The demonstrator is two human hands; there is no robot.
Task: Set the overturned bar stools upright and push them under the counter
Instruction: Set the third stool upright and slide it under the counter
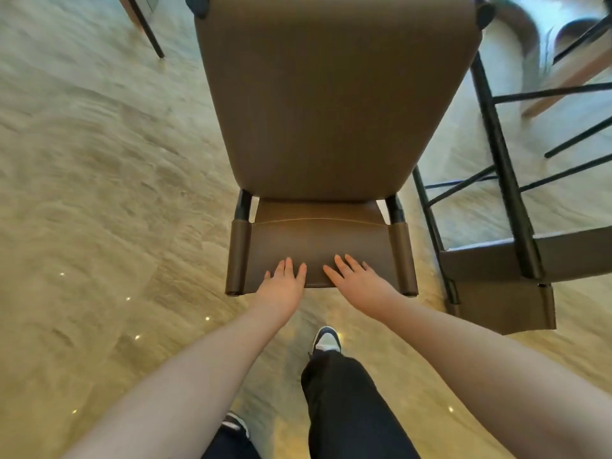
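Two flat hands, left hand (pixel 285 282) and right hand (pixel 356 279), press stool backrest (pixel 318 250).

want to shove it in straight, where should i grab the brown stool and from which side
Take the stool's low backrest by its top edge, from behind, where the left hand and right hand already rest flat. It stands upright, seat ahead, so hands spread toward the two posts should steer it straight.

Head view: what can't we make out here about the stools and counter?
- Brown stool: legs hidden under its own seat; front cut off by the top edge.
- Counter: not identifiable; the top right is motion-blurred.
- Second stool: lying over, partly cut off by the right edge.
- Left hand, right hand: palms flat on backrest; pressure unreadable.
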